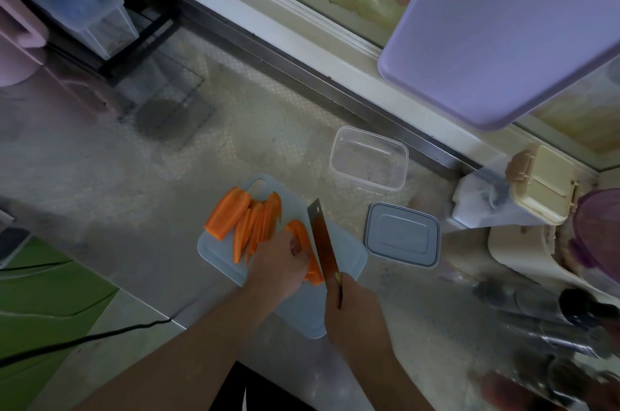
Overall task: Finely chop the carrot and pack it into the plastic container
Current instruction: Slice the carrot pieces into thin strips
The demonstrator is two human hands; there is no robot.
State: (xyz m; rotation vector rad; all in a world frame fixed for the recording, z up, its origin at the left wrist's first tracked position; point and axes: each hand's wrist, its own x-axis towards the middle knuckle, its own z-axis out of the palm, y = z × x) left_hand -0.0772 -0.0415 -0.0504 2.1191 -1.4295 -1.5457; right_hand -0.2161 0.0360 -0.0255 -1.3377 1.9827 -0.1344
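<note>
Head cam, looking steeply down.

On the table (pixel 134 209) before us lies a pale rectangular plastic cutting board (pixel 349 253). Orange carrot slabs (pixel 245 226) lie on its left half. Behind its right end stands a clear rectangular plastic container (pixel 369 159); right of the board lies the container's grey lid (pixel 401 234).

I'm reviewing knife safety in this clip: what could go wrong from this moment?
1. The left hand holds the carrot piece right beside the knife blade; a slip could likely nick the fingers.
2. The cutting board is crowded with carrot slices near its far edge, so pieces might get pushed onto the counter.
3. The plastic container sits off the board, so carrot may spill in transfer.
</note>
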